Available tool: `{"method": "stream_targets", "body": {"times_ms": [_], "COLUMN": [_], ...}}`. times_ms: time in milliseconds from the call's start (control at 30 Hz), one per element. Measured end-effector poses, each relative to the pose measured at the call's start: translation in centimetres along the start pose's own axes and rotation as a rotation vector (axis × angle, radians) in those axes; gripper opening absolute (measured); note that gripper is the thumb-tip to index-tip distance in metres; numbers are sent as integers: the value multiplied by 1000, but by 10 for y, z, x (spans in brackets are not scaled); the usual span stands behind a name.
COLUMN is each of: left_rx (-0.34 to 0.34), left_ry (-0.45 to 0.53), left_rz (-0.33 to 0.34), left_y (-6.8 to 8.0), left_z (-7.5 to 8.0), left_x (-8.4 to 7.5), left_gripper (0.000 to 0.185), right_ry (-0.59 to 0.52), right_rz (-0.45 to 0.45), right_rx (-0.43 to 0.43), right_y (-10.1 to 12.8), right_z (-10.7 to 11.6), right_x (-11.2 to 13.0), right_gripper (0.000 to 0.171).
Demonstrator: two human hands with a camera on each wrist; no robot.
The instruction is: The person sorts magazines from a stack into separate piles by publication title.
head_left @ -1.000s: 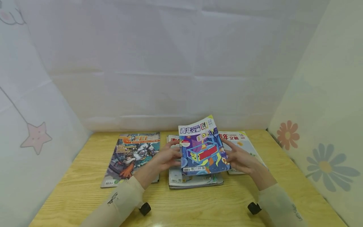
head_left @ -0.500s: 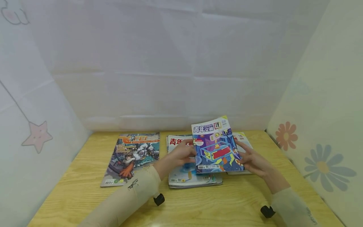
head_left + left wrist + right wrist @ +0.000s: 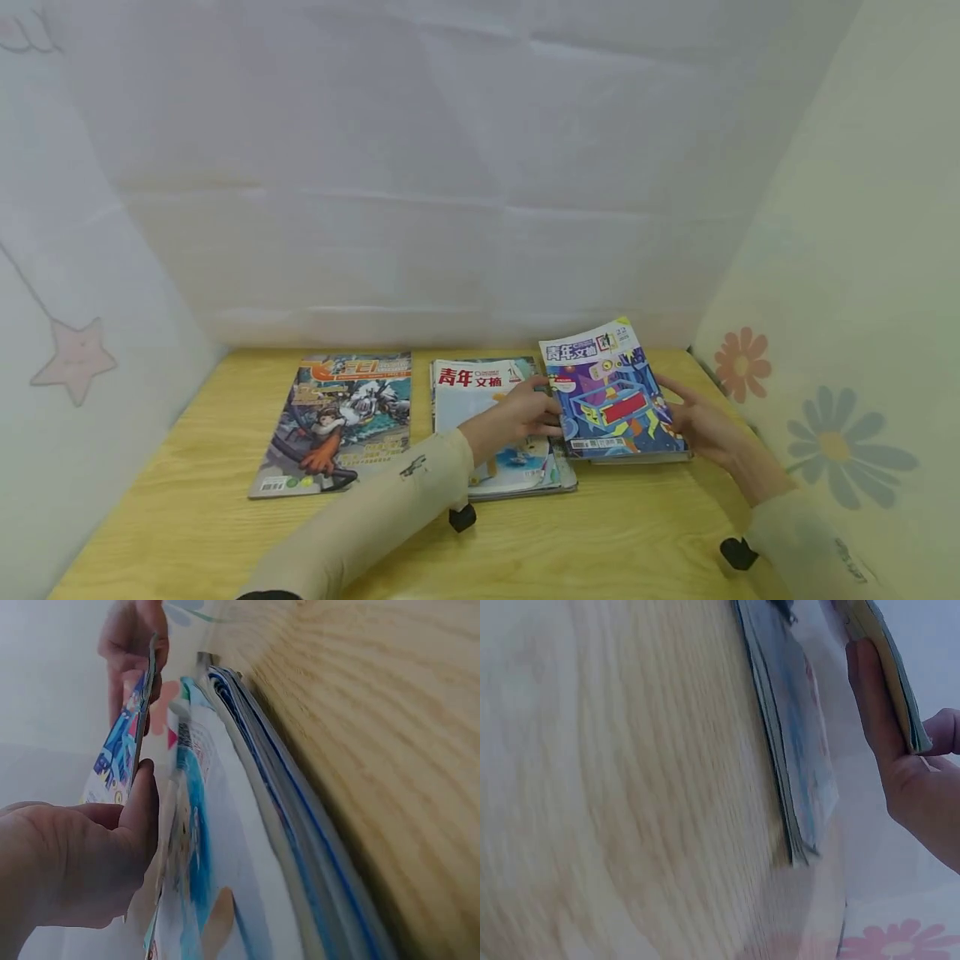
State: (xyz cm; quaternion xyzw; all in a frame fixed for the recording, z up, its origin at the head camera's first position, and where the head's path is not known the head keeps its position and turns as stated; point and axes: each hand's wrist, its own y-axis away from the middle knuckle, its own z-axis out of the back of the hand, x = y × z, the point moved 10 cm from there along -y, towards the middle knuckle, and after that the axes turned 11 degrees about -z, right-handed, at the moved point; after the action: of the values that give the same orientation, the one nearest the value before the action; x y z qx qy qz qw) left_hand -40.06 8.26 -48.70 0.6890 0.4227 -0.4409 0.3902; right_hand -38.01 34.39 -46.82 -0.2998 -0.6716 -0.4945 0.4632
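A purple-blue magazine (image 3: 609,404) with a white title band is held between both hands over the right-hand side of the table. My left hand (image 3: 521,415) pinches its left edge, the thumb showing along it in the left wrist view. At the opposite edge, my right hand (image 3: 708,427) grips with fingers beneath and thumb on the other face, as the right wrist view shows. Under it lies another magazine pile (image 3: 791,742), mostly covered in the head view; a gap separates the two. Below my left forearm is the middle magazine stack (image 3: 468,400), topped by a white-and-blue cover with a red title.
A dark comic-style magazine (image 3: 345,417) lies flat at the left of the wooden table (image 3: 525,542). White cloth (image 3: 480,208) hangs behind the table's back edge, and printed cloth walls (image 3: 840,292) stand at both sides.
Both hands have carried the purple-blue magazine rightward, from above the middle stack to above the right pile. The middle stack's cover has come into fuller view.
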Motion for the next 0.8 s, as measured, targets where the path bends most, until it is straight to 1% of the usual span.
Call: {"method": "stream_targets", "body": {"times_ms": [67, 133, 267, 400, 500, 567, 700, 800], "left_rx": [31, 37, 12, -25, -41, -42, -30, -20], "left_ry": [-29, -50, -100, -105, -96, -97, -106, -125], "left_rz": [8, 2, -28, -8, 10, 14, 18, 19], "left_y": [-7, -13, -22, -25, -24, -22, -21, -21], "left_z": [-7, -12, -17, -22, -24, -25, -29, -32], "left_x": [3, 6, 9, 14, 15, 15, 16, 17], "left_gripper": [71, 63, 51, 55, 58, 57, 54, 54], "right_ry": [45, 66, 85, 105, 122, 127, 133, 142], "right_rz": [-4, -5, -10, -40, -59, -66, -81, -97], "right_rx": [-79, -130, -172, -212, -219, -213, -196, -197], "right_y": [-3, -5, -9, -12, -16, -19, -24, -26], "right_z": [14, 25, 37, 47, 53, 57, 62, 65], "right_x": [-1, -3, -7, -12, -16, -18, -24, -29], "right_gripper": [86, 81, 75, 73, 71, 72, 77, 78]}}
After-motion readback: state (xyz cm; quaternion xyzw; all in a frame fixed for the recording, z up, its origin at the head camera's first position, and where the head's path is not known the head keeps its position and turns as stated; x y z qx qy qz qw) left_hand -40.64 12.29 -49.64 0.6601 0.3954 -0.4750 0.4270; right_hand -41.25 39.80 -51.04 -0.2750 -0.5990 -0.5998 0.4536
